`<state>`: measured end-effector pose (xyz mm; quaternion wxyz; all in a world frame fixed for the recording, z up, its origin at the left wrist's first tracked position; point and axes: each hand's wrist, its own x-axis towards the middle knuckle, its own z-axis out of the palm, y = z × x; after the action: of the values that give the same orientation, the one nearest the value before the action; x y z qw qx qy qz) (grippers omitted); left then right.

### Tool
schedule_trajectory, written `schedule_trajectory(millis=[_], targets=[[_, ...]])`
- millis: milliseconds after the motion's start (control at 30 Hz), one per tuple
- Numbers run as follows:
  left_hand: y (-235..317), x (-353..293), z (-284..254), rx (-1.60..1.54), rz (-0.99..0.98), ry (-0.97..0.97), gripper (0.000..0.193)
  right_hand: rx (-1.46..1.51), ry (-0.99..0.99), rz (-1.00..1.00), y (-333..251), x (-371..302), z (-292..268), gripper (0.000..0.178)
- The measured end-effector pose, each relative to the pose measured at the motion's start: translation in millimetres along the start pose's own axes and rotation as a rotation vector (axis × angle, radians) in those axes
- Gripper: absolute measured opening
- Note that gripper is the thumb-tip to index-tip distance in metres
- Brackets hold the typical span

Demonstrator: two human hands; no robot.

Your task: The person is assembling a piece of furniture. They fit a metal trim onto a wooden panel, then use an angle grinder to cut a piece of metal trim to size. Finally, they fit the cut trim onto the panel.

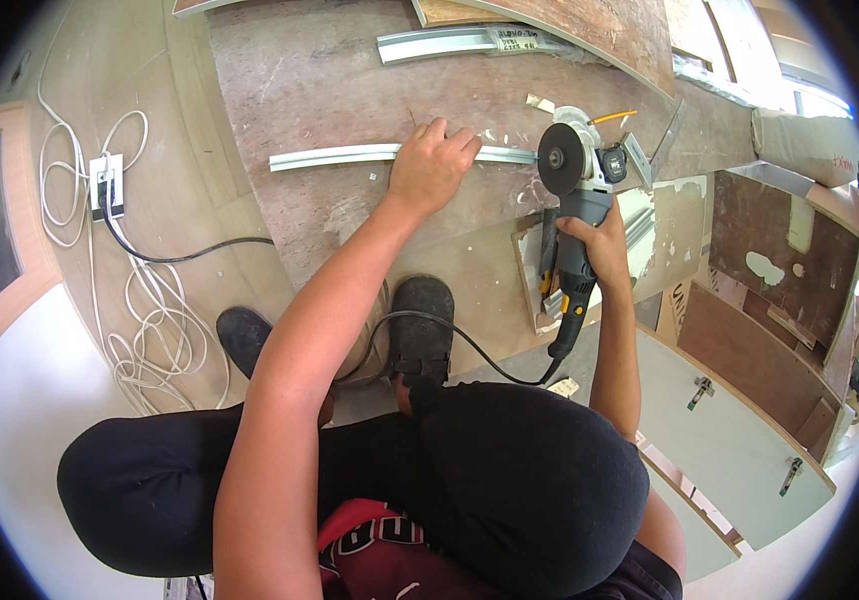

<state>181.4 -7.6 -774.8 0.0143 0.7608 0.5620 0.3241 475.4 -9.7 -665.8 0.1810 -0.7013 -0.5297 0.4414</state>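
My left hand (433, 165) presses a thin white metal strip (334, 156) down on a worn wooden board (279, 85), its fingers closed over the strip. In my right hand (601, 240) is a grey angle grinder (577, 265), gripped around its body with the head pointing away from me. The grinder's dark cutting disc (560, 158) stands at the right end of the strip; whether it touches cannot be made out. A black cable runs from the grinder's rear past my shoe. A black tape measure (612, 163) lies just right of the grinder's head.
Further off lies another metal profile (439, 44) with a label. A yellow pencil (613, 117) and a metal square (667, 140) are beyond the grinder. White extension cable (154, 335) coils on the floor at left, by a socket block (106, 185). Cabinet panels (729, 425) lie at right.
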Motion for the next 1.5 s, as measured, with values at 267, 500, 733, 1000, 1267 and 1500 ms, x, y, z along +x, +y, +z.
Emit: schedule_trajectory(millis=[267,500,733,1000,1267,1500], targets=[[21,18,12,-0.066,0.071,0.001,0.029,0.370,0.111,0.020,9,-38,-40,0.067],[12,15,2,0.013,-0.017,-0.201,0.034,1.018,0.151,-0.265,-22,-103,-105,0.088],[5,44,-12,-0.096,0.011,-0.423,0.032,0.985,0.319,-0.285,28,-146,-139,0.094],[56,129,-102,-0.415,-0.185,-0.535,0.031,1.027,0.290,-0.202,45,-152,-142,0.096],[90,144,-137,-0.482,-0.147,-0.449,0.029,1.070,0.258,-0.208,47,-149,-142,0.094],[71,148,-163,-0.545,-0.370,-0.520,0.031,1.067,0.180,-0.190,48,-141,-129,0.098]])
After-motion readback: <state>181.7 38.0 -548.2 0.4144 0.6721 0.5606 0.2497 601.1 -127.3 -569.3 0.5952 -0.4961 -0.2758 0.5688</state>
